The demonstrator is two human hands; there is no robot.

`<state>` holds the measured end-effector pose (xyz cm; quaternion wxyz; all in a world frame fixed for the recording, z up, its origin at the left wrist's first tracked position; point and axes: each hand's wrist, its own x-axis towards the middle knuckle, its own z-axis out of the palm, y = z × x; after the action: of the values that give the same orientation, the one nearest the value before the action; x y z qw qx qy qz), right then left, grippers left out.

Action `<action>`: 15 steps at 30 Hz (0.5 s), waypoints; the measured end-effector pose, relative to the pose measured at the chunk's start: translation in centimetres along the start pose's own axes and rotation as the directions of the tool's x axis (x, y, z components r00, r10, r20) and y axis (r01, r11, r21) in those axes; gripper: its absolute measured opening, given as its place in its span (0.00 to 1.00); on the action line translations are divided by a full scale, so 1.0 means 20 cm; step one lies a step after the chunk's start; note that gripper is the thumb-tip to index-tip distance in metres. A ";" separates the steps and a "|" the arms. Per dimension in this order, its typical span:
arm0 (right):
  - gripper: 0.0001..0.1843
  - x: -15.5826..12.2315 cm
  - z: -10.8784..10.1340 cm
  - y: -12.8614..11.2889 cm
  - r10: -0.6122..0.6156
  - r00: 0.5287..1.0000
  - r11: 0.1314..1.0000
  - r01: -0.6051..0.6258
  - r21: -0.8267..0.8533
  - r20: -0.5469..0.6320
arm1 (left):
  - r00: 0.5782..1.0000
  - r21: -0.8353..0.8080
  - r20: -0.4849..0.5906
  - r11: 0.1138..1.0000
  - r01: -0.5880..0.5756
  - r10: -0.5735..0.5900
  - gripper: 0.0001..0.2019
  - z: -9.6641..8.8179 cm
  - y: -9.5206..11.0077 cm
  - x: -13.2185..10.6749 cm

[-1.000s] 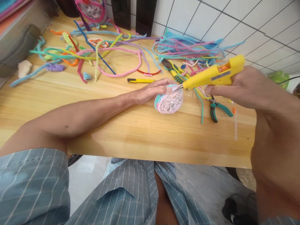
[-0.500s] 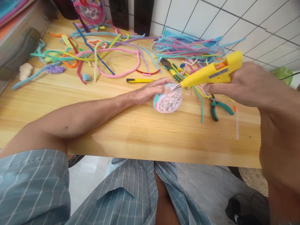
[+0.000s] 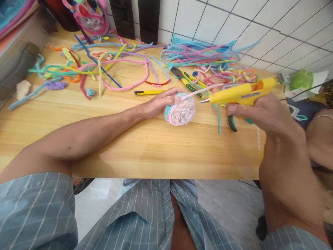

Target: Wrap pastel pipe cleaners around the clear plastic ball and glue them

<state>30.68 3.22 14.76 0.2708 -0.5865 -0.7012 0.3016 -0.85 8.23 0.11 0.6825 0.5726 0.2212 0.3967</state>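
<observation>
My left hand (image 3: 162, 103) is closed on a small round piece of coiled pipe cleaners (image 3: 182, 111), pale pink on its face with turquoise along the left edge. A loose pale pink pipe cleaner (image 3: 199, 91) runs from its top up to the right. My right hand (image 3: 249, 109) grips a yellow hot glue gun (image 3: 238, 95), whose metal nozzle points left, a little to the right of the coiled piece and apart from it. Behind lie yellow-and-black pliers (image 3: 186, 79). Green-handled pliers (image 3: 232, 123) are partly hidden below my right hand.
A bundle of blue and pink pipe cleaners (image 3: 197, 53) lies along the tiled wall. Loose colourful stems (image 3: 122, 86) spread across the back left, near a yellow cutter knife (image 3: 149, 92). A finished-looking pink craft piece (image 3: 92, 22) stands behind. Another person's arm (image 3: 321, 139) shows at right.
The glue gun has drawn back to the right, its nozzle leaving the coiled piece. The pale pink pipe cleaner now shows clearly. My view has shifted slightly right.
</observation>
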 end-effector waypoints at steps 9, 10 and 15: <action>0.21 -0.23 -0.28 0.56 0.238 0.832 0.971 -0.205 0.120 -0.501 | 0.990 0.024 -0.113 0.996 0.089 -0.086 0.26 0.01 0.03 -0.03; 0.19 -0.25 -0.31 0.63 0.255 0.793 0.965 -0.240 0.101 -0.553 | 0.989 0.023 -0.110 0.995 0.099 -0.096 0.27 0.01 0.03 -0.04; 0.16 -0.26 -0.41 0.89 0.260 0.697 0.932 -0.362 -0.014 -0.668 | 0.991 0.026 -0.099 0.996 0.091 -0.088 0.27 0.01 0.02 -0.03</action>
<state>49.37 1.21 6.95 0.4010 -0.7826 -0.4714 0.0665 -1.24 7.60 0.49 0.6792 0.5525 0.2856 0.3898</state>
